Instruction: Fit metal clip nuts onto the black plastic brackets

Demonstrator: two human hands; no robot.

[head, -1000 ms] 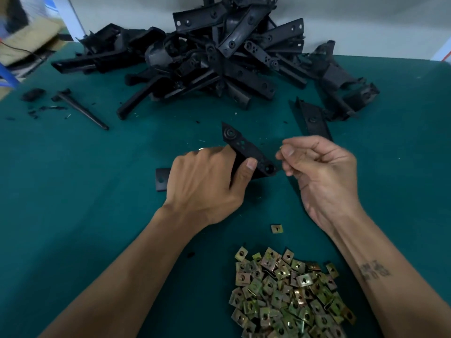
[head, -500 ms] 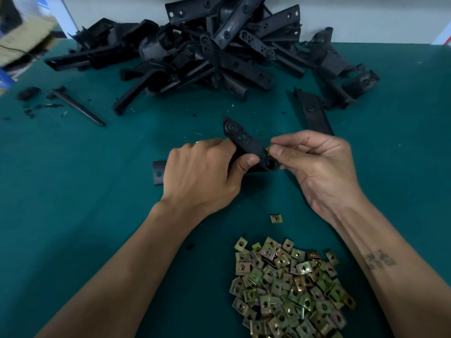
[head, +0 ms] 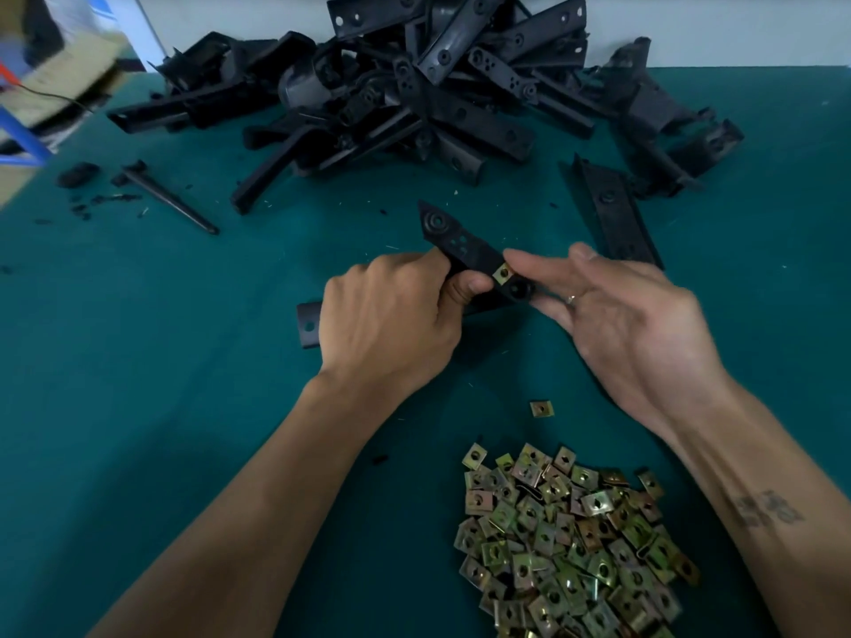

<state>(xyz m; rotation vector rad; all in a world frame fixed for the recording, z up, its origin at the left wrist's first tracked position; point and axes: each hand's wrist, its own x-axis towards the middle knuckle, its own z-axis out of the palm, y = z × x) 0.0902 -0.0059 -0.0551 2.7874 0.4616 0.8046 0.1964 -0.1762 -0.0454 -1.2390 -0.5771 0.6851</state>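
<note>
The bracket is in the middle, lifted a little off the green table. A small gold nut sits on its edge, near the hole at its right end. I think the nut is on, or almost on.

The left hand grips the bracket, with fingers curled over the top and the thumb pressed on the near side. The right hand has its fingers straight and relaxed. One fingertip touches the bracket just above the nut, and the lower fingers lie under its right end. It pinches nothing that I can see.

Just below the right hand lies one loose nut. Nearer the body, between the two arms, is the big nut pile. Beyond both hands is the bracket heap. One more long bracket lies just past the right hand. Far off to the left of the left hand lies a thin black rod with black crumbs around it.

What could go wrong? The nut may sit crooked or only half on. Then its hole will not line up with the bracket hole. If the right finger pushes too hard from the side, the nut could pop off and fly away. The left hand could also slip, since the bracket is thin.

I cannot read any brand or label. There is dark writing on the right arm, but it is too blurry to read
</note>
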